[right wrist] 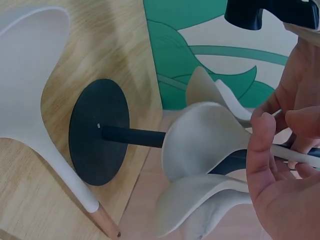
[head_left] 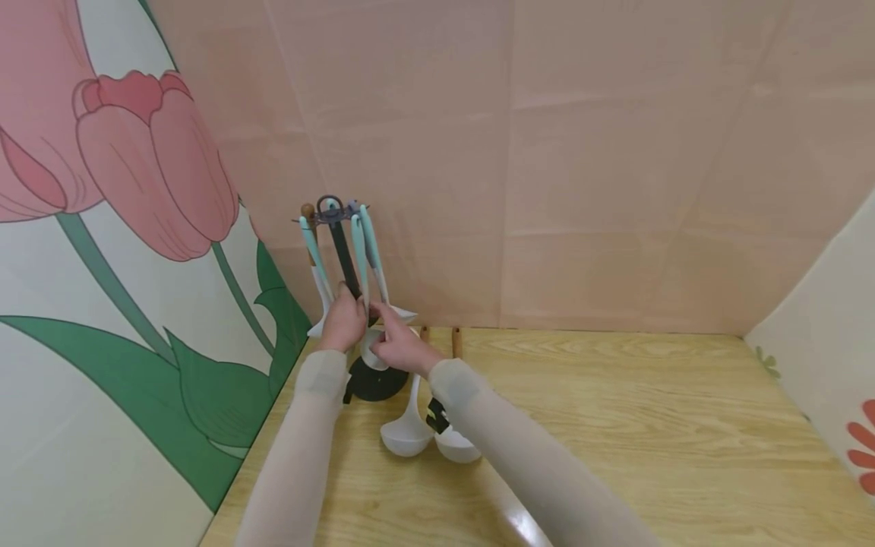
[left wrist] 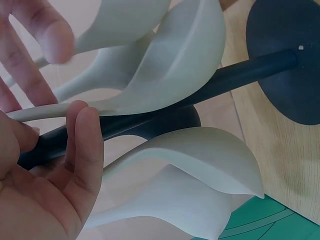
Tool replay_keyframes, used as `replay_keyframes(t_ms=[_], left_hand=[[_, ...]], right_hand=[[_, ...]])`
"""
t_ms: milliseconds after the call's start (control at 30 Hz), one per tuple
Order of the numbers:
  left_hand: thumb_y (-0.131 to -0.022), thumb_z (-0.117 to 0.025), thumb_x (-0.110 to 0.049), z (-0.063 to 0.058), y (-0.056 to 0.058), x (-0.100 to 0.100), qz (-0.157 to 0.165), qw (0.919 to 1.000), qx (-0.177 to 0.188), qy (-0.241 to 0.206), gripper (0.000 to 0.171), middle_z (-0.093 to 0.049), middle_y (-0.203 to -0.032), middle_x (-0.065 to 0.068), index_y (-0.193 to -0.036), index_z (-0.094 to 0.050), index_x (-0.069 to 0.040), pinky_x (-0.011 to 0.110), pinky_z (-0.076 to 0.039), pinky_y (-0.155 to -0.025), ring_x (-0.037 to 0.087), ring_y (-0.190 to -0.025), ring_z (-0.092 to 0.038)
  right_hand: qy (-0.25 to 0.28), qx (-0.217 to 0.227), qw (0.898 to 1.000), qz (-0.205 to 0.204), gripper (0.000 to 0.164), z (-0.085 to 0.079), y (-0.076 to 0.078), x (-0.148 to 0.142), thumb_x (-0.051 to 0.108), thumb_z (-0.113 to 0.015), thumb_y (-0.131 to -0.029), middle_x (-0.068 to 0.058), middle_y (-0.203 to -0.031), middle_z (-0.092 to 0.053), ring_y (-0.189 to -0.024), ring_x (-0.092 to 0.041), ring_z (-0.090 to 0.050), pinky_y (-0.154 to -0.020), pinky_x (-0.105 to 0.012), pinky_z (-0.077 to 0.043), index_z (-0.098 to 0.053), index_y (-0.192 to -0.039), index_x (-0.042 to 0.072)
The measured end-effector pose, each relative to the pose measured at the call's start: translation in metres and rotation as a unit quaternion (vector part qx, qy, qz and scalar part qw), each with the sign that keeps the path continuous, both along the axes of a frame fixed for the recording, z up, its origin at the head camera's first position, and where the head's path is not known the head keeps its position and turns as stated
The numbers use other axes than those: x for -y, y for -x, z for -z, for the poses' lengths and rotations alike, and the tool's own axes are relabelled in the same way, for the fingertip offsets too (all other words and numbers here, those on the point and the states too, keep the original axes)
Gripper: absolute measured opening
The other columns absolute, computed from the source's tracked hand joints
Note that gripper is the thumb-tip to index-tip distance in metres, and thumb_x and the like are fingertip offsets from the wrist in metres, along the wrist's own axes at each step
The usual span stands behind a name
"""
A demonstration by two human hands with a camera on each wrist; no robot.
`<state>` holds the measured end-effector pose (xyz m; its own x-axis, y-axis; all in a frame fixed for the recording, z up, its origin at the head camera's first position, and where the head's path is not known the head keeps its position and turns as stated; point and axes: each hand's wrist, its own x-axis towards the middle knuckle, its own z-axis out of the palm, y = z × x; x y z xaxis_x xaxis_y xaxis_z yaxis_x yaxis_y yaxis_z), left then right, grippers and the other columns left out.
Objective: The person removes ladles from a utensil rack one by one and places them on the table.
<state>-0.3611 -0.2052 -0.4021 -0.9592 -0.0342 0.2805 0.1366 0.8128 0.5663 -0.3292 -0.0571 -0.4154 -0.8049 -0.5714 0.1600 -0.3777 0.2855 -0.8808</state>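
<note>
On the left we see a white wall bearing pink tulips and broad green leaves, and along the far side a creased pinkish-tan backdrop. To the right we find a pale wall with red petals, beside the wood-grained table.

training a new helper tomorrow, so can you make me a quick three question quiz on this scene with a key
1. Choose one: the round base of the stand is A) white, B) black, C) red.
2. True or false: four ladles lie on the table.
3. Which hand is nearer the tulip wall?

Key: 1. B. 2. False; two ladles lie on the table. 3. The left hand.
</note>
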Motion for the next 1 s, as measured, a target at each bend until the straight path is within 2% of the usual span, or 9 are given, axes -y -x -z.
replay_keyframes(t_ms=[167, 333, 533, 633, 733, 833, 1000], left_hand=[[-0.099, -0.035, -0.02, 0.0, 0.0, 0.001, -0.005, 1.0, 0.008, 0.0, 0.035, -0.059, -0.103, 0.03, -0.125, -0.032, 0.004, 0.05, -0.046, -0.081, 0.042, -0.098, -0.059], [-0.1, -0.035, -0.022, 0.0, 0.0, 0.001, -0.005, 0.9998, 0.016, -0.007, 0.035, -0.059, -0.102, 0.028, -0.125, -0.032, 0.002, 0.049, -0.047, -0.08, 0.04, -0.096, -0.06], [-0.1, -0.036, -0.023, 0.002, 0.002, 0.002, -0.006, 0.9998, 0.02, -0.002, 0.041, -0.059, -0.102, 0.029, -0.129, -0.029, 0.005, 0.049, -0.047, -0.081, 0.041, -0.097, -0.06], [-0.1, -0.036, -0.023, 0.002, 0.002, 0.002, -0.004, 0.9998, 0.021, 0.002, 0.045, -0.059, -0.104, 0.03, -0.132, -0.027, 0.007, 0.049, -0.047, -0.081, 0.041, -0.098, -0.059], [-0.101, -0.035, -0.024, 0.003, 0.003, 0.003, -0.002, 0.9995, 0.032, 0.002, 0.049, -0.059, -0.105, 0.029, -0.137, -0.022, 0.007, 0.047, -0.047, -0.078, 0.038, -0.095, -0.06], [-0.101, -0.034, -0.025, 0.003, 0.004, 0.004, 0.0, 0.999, 0.044, -0.003, 0.052, -0.06, -0.102, 0.026, -0.139, -0.018, 0.006, 0.043, -0.047, -0.072, 0.035, -0.089, -0.061], [-0.101, -0.034, -0.027, 0.004, 0.004, 0.004, -0.001, 0.9989, 0.047, -0.007, 0.051, -0.061, -0.094, 0.022, -0.138, -0.019, 0.005, 0.04, -0.046, -0.068, 0.031, -0.081, -0.06]], right_hand=[[0.034, 0.038, 0.999, -0.003, 0.07, 0.002, 0.0, 0.001, -0.003, -0.053, -0.087, -0.008, -0.146, -0.031, -0.077, -0.027, -0.059, -0.058, -0.035, -0.051, -0.019, -0.146, 0.013], [0.027, 0.038, 0.999, 0.012, 0.064, 0.003, -0.001, 0.002, 0.0, -0.051, -0.089, -0.007, -0.141, -0.037, -0.069, -0.021, -0.057, -0.054, -0.03, -0.048, -0.023, -0.145, 0.013], [0.015, 0.042, 0.999, 0.013, 0.047, 0.005, -0.007, 0.002, 0.004, -0.047, -0.093, -0.009, -0.131, -0.046, -0.08, -0.02, -0.062, -0.056, -0.028, -0.05, -0.035, -0.138, 0.012], [0.013, 0.042, 0.999, 0.013, 0.038, 0.008, -0.007, 0.001, 0.007, -0.045, -0.096, -0.011, -0.128, -0.049, -0.083, -0.024, -0.064, -0.055, -0.029, -0.05, -0.04, -0.133, 0.011], [0.011, 0.037, 0.999, 0.014, 0.026, 0.011, -0.007, 0.0, 0.014, -0.043, -0.099, -0.01, -0.119, -0.054, -0.083, -0.026, -0.063, -0.052, -0.03, -0.049, -0.047, -0.125, 0.012], [0.01, 0.029, 0.999, 0.015, 0.018, 0.012, -0.008, -0.002, 0.02, -0.042, -0.101, -0.012, -0.102, -0.059, -0.078, -0.026, -0.061, -0.05, -0.03, -0.048, -0.052, -0.114, 0.013], [0.001, 0.014, 1.0, 0.022, 0.017, 0.014, -0.01, -0.003, 0.023, -0.043, -0.101, -0.013, -0.086, -0.061, -0.072, -0.023, -0.06, -0.047, -0.03, -0.048, -0.057, -0.104, 0.015]])
